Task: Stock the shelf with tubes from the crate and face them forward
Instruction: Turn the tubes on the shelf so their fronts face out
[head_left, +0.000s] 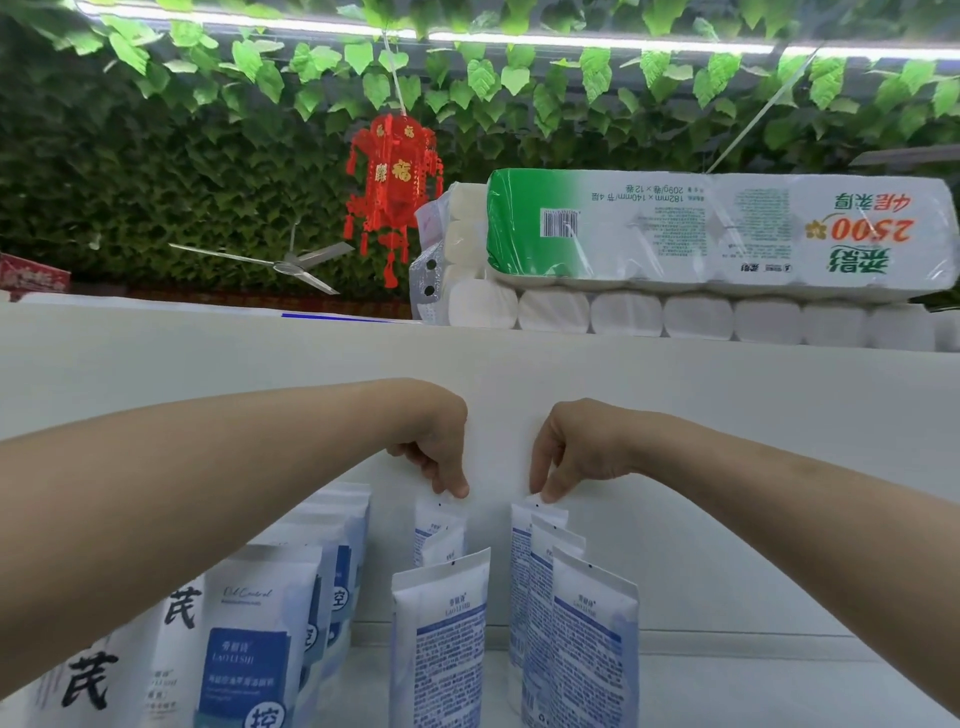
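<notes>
Bright strip light (571, 41) overhead; edges bend, nearest packs perhaps slightly soft.

Shop, stocked shelf (727, 680), tissue packs (722, 234)

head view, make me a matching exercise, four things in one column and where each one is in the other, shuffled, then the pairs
Things:
1. left hand
2. right hand
3. red lantern
4. toilet paper pack

Places:
A. lying on top of the shelf unit, printing upside down
B. pinching the top of the rear tube in the right row
C. hanging in front of the leafy wall
D. pinching the top of the rear tube in the middle row

Pairs: 1-D, 2-B, 3-C, 4-A
</notes>
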